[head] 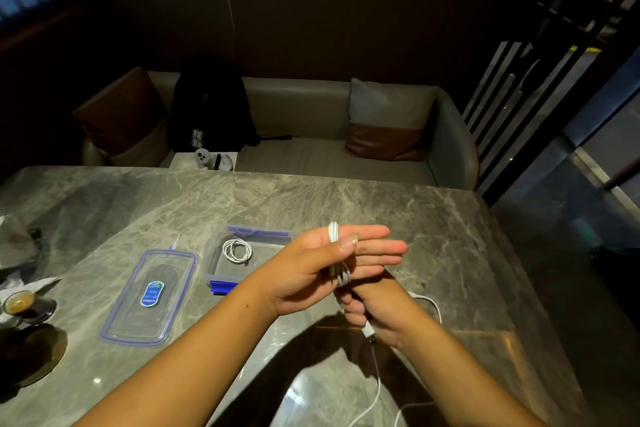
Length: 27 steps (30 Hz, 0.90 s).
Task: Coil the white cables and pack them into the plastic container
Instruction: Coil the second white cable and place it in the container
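My left hand (pixel 322 263) is held flat above the table with fingers stretched to the right, and a white cable (pixel 334 236) is wound in several loops around them, the thumb pressing on the loops. Just below it, my right hand (pixel 377 315) grips the same cable's free part near its white plug (pixel 367 330). The loose tail (pixel 375 395) trails down toward the table's front edge. A clear plastic container (pixel 216 253) with blue clips stands left of my hands, holding one coiled white cable (pixel 237 251).
The container's clear lid (pixel 149 298) with a blue label lies flat left of it. A small cup of coffee (pixel 19 302) on a saucer sits at the far left edge. Beyond the marble table (pixel 311 198) are a sofa, cushions and a black backpack.
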Motion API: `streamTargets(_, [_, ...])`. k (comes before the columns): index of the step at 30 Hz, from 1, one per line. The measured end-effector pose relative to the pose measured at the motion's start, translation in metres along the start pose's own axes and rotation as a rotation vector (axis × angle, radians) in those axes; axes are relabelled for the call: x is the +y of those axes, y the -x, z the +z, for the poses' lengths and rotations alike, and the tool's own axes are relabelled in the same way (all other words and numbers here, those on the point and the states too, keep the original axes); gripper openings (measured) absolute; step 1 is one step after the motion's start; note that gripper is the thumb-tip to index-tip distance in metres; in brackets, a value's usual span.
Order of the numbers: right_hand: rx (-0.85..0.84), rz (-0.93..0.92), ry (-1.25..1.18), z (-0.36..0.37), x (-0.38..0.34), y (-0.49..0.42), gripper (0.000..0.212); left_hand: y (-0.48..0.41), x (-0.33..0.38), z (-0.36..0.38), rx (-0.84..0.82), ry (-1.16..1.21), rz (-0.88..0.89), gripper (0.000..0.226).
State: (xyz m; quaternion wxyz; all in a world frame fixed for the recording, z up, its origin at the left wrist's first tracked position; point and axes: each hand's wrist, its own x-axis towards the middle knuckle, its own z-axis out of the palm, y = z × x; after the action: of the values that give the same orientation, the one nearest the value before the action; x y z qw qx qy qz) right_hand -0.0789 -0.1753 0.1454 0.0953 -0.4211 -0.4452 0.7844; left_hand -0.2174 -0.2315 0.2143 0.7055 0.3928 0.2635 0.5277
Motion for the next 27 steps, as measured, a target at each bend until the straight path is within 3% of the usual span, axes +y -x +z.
streamTargets(7, [-0.082, -0.201, 0.294, 0.017, -0.008, 0.048, 0.015, -0.001, -0.006, -0.017, 0.136, 0.000, 0.009, 0.046])
streamTargets(11, [-0.015, -0.249, 0.757, 0.017, -0.017, 0.070, 0.026, -0.001, -0.012, -0.023, 0.174, -0.022, -0.022, 0.045])
streamTargets(14, [0.096, -0.459, 1.151, 0.015, -0.025, 0.082, 0.014, 0.001, -0.020, -0.025, 0.178, -0.008, -0.049, 0.045])
streamTargets(16, [0.167, -0.608, 1.255, 0.010, -0.028, 0.084, 0.009, 0.003, -0.026, -0.024, 0.149, 0.029, -0.077, 0.047])
streamTargets(19, [0.193, -0.702, 1.091, 0.003, -0.033, 0.084, 0.007, 0.004, -0.032, -0.020, 0.124, 0.067, -0.115, 0.048])
streamTargets(23, [0.083, -0.548, 0.751, -0.004, -0.045, 0.080, 0.018, 0.002, -0.033, -0.016, 0.103, 0.065, -0.136, 0.041])
streamTargets(27, [0.048, -0.493, 0.640, -0.011, -0.053, 0.075, 0.019, 0.001, -0.029, -0.008, 0.016, 0.054, -0.147, 0.030])
